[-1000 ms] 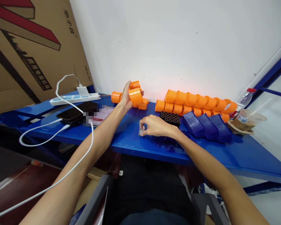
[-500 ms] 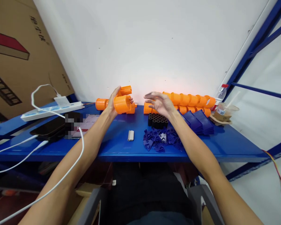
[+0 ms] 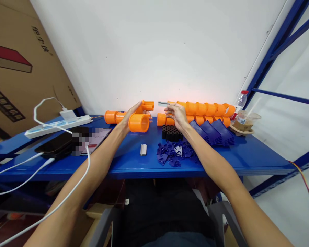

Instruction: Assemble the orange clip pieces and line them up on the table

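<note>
My left hand (image 3: pixel 132 112) is wrapped round an orange plastic part (image 3: pixel 139 122), which has a round cup facing me and a slotted piece above. Facing it, my right hand (image 3: pixel 178 114) pinches a thin flat strip (image 3: pixel 162 103), pale with a dark stripe, its tip pointing at the orange part but apart from it. Below them on the blue table lies a small light-grey channel-shaped piece (image 3: pixel 143 150). Black short tubes (image 3: pixel 170 133) stand in a block under my right hand, with a pile of small dark-blue plastic pieces (image 3: pixel 170 156) nearer me.
Rows of orange cups (image 3: pixel 206 108) lie along the wall, with more orange cups (image 3: pixel 110 117) behind my left wrist. Stacked blue plates (image 3: pixel 212 133), a drink cup (image 3: pixel 244 120) and a bottle (image 3: pixel 240 100) stand right. Left are a power strip (image 3: pixel 58 126), phones and a white cable (image 3: pixel 89 168) crossing my forearm.
My right hand has let go of the light-grey piece, leaving it on the table, and risen toward the orange rows. It now holds a thin strip. My left hand has turned the orange part slightly.
</note>
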{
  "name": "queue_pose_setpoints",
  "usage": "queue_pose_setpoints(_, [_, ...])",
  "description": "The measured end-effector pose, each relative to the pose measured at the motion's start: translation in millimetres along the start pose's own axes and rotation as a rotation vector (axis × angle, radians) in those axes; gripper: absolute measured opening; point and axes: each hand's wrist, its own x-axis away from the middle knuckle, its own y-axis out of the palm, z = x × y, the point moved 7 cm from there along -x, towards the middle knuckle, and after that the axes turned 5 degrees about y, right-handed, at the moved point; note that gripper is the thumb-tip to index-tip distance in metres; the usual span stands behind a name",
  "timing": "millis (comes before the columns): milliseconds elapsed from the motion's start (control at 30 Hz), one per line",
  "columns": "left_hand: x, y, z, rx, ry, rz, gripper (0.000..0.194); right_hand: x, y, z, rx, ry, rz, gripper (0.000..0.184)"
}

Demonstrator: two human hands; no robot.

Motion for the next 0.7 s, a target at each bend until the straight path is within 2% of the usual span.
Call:
queue_pose_setpoints(367, [6,12.0,-6,-0.074,-0.044,-0.052,0.044,6,8,3,0.043,-0.028,0.020,0.024])
queue_pose_setpoints(567, [4,12.0,-9,-0.045,-0.051,-0.110,0.046,1,4,3,0.074,-0.108,0.062,0.025])
queue_pose_setpoints(700, [5,13.1,-9,-0.032,-0.097,-0.142,0.050,-2,4,3,0.156,-0.185,0.040,0.028])
